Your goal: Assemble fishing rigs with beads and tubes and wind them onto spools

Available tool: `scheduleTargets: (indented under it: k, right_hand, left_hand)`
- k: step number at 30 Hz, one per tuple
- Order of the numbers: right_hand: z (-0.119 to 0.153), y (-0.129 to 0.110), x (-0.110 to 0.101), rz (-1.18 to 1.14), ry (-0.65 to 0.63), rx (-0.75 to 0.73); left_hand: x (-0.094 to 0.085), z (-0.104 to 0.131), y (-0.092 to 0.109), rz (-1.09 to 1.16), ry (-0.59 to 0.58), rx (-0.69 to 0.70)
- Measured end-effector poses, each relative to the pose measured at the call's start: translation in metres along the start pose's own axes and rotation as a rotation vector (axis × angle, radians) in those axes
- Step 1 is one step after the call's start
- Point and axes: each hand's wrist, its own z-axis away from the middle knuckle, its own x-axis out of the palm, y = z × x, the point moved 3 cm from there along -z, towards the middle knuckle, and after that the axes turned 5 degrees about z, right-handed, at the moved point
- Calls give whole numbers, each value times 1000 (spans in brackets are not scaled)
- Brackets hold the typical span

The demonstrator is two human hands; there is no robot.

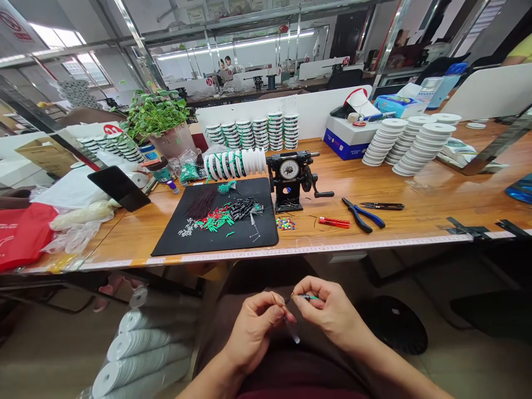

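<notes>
Over my lap, my left hand and my right hand are close together with their fingertips pinched. A small green-and-black tubular piece sticks out from the fingers of my right hand. Out from under my left fingers hangs a slim clear piece; a thin dark bit shows at that fingertip, too small to name. Beyond both hands, a black mat on the table bears red and green tubes, black pieces, dark thin strands and small silvery parts.
A hand-crank winder carries white spools. Right of it lie pliers, thread snips, red sticks and coloured beads. Stacked spools and a potted plant stand behind. White rolls lie below left.
</notes>
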Motion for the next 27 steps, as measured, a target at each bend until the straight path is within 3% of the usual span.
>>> scheduleTargets:
  k: [6,16,23,27]
  right_hand:
    - [1,-21,-8,182,-74,-205]
    - [0,-18,-6,89,-145,-128]
    - [4,-26,-14,581,-76,-305]
    - [12,-32,-15,845,94,-439]
  left_hand:
    - [-3,-1,-2,86,48,-41]
    - [3,-1,-4,127,61,-89]
    - [4,0,-5,90,49,-130]
    - [6,1,-3,-45,79,-75]
